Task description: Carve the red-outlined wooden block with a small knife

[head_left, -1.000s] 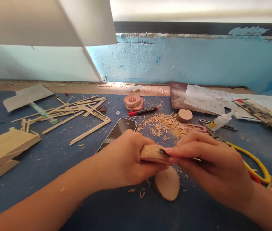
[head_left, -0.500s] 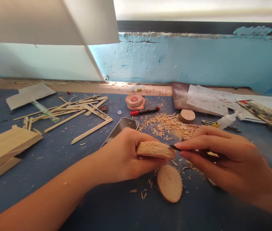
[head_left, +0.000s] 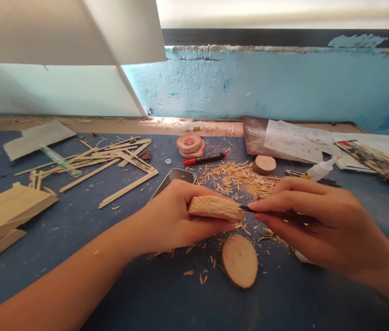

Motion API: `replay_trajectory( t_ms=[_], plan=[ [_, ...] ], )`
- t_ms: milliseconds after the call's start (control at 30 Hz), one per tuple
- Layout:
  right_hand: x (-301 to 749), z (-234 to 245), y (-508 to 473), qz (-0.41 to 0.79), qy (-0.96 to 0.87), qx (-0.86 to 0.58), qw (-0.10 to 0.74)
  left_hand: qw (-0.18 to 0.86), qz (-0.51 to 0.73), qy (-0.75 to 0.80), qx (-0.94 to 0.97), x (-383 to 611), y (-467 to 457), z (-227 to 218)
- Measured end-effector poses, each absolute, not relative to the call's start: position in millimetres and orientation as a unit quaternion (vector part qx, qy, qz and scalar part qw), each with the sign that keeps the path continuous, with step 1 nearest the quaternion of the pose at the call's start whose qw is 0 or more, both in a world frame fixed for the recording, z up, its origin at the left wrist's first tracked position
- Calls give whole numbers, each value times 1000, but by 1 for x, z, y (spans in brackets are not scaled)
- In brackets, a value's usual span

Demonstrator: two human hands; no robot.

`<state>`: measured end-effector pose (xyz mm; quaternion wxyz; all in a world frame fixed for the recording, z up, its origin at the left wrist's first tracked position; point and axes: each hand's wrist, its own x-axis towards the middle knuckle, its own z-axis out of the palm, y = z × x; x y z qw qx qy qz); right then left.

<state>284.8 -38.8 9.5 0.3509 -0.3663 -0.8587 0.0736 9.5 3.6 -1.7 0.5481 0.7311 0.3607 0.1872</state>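
Note:
My left hand [head_left: 171, 220] grips a thick wood slice [head_left: 217, 208] edge-on, its pale, rough rim facing up and no bark on the part I see. In a pinch of thumb and fingers, my right hand [head_left: 325, 225] holds a slim dark tool [head_left: 246, 208]. The tool's tip touches the slice's right end, while most of its length is hidden by the hand. Below the held piece, an oval wood slice [head_left: 240, 261] with bark round its edge rests on the dark blue tabletop [head_left: 166, 299]. Wood shavings [head_left: 232, 177] lie scattered behind and under my hands.
Behind my left hand is a phone [head_left: 171, 178], partly covered. Farther back are a red marker [head_left: 204, 158], red-painted slices [head_left: 189, 143] and a small round slice [head_left: 264, 164]. Thin sticks [head_left: 128, 188] and wooden boards [head_left: 8, 214] lie left; a glue bottle [head_left: 319, 170] lies right.
The whole view has shifted slightly. The held slice is tilted a little differently, and more of the tool's dark tip shows against its right end. Both hands keep their grip.

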Motion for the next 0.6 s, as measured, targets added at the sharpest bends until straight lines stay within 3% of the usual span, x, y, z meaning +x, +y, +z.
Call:
replay_trajectory(
  t_ms=[600],
  plan=[
    [289, 8, -37, 93, -857, -372, 344, 553, 150, 373, 729, 10, 5, 5]
  ],
)
